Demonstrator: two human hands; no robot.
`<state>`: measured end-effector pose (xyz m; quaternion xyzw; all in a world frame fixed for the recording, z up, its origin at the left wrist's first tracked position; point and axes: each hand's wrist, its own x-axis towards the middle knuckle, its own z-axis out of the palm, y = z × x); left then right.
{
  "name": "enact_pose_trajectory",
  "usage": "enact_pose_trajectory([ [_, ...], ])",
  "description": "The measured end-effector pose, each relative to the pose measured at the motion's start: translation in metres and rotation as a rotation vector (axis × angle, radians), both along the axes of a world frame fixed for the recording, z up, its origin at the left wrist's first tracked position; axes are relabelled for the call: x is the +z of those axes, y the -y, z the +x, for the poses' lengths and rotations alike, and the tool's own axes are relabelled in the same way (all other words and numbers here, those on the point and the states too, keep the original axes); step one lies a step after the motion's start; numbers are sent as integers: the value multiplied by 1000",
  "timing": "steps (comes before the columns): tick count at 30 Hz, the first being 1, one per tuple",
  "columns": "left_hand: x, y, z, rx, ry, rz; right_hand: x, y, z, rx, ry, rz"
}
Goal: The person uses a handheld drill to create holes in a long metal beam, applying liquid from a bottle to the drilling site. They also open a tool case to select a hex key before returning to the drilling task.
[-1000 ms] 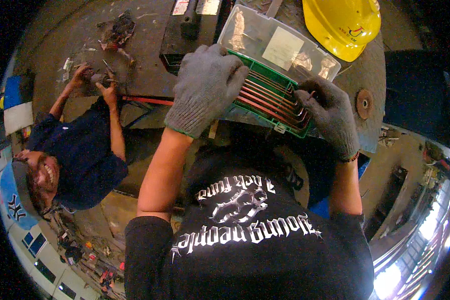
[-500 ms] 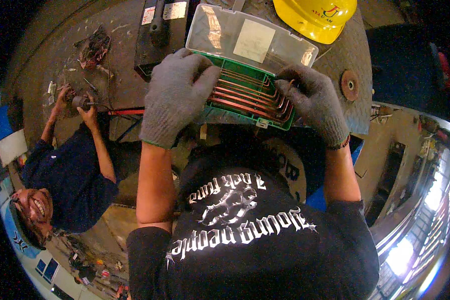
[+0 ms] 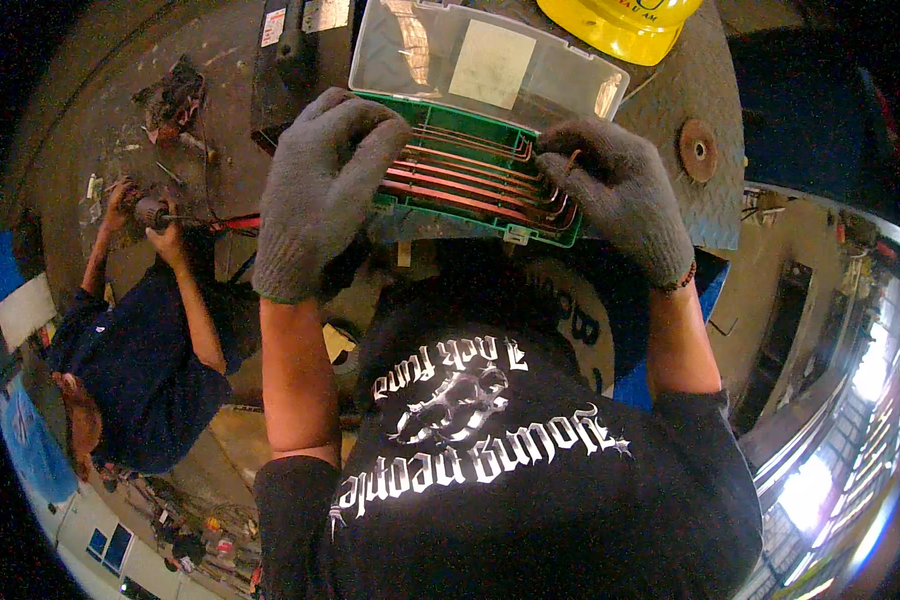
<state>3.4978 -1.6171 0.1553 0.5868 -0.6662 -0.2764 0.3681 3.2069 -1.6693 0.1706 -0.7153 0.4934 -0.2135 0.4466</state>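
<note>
An opened green case (image 3: 470, 117) lies on the bench edge in front of me, its clear lid (image 3: 400, 82) tipped back with a pale paper label inside. Several copper-coloured L-shaped hex keys (image 3: 475, 172) sit side by side in it, graded in size, their bent ends to the right. My left hand (image 3: 328, 180), in a grey knit glove, curls its fingers over the case's left end and hides that end. At the right end my gloved right hand (image 3: 615, 185) pinches a thin hex key (image 3: 573, 160); its bent tip pokes out between thumb and fingers.
A yellow hard hat (image 3: 620, 30) and a brown abrasive disc (image 3: 697, 150) lie on the tread-plate bench (image 3: 660, 115). Behind my left hand stands a dark box (image 3: 305, 65). At left, another person (image 3: 140, 340) holds a round-bodied tool (image 3: 151, 212) with both hands.
The view has shifted, so bench, case and hands appear slightly higher and further left. More of the pinched key's tip shows in my right hand. The other person's head has tipped down.
</note>
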Motion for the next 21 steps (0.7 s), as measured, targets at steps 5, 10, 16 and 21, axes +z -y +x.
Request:
enact_pose_trajectory([
  [5,0,0,-11,63,152,61,-5,3,-2,79,-110,-172],
  [10,-13,0,-13,127,246,-8,-6,-1,2,26,-72,-67],
  [16,-12,6,-6,58,299,37,-11,1,4,50,-150,-196],
  [21,-16,11,1,-1,314,53,-16,2,5,60,-191,-265],
])
